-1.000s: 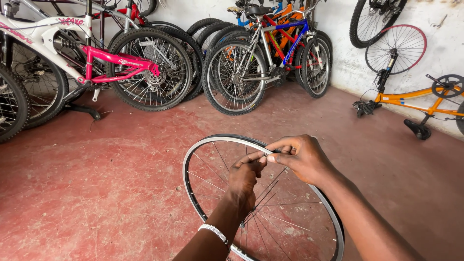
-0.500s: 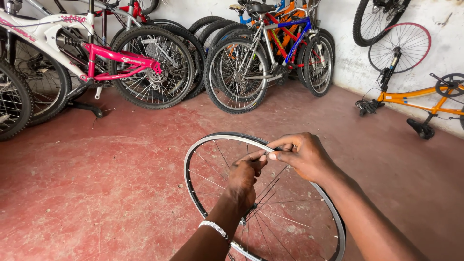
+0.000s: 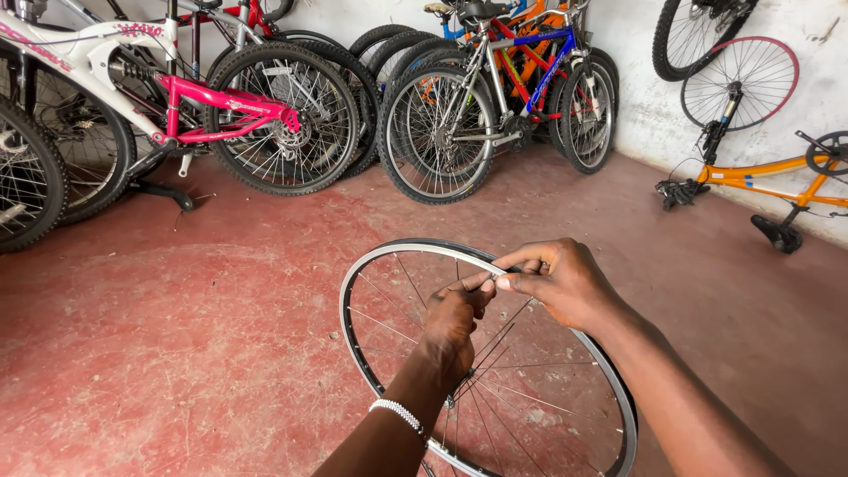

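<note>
1. Head view: bare wheel rim (image 3: 371, 353) with thin spokes, no tyre, held low in the frame centre over the red floor (image 3: 177, 353). Its lower arc runs out of the bottom edge of the frame.
2. Left hand (image 3: 455, 322): reaches in through the spokes, fingers curled narrow, thumb and forefinger pinching a spoke end just under the top of the rim. A white beaded bracelet (image 3: 397, 413) sits on that wrist.
3. Right hand (image 3: 556, 283): lies over the rim's top right arc, fingertips pinched together and touching the left fingertips at the same spoke end. Whether a small part sits between them cannot be told.
4. Open room: bare floor to the left of the rim and ahead of it, up to the parked bikes.
5. Far edge: pink and white bike (image 3: 203, 106) at upper left; a row of tyres and a blue and orange bike (image 3: 530, 79) against the back wall.
6. Right edge: orange frame (image 3: 768, 172) lying on the floor by the white wall, a red-rimmed wheel (image 3: 742, 84) leaning above it, well apart from the hands.
</note>
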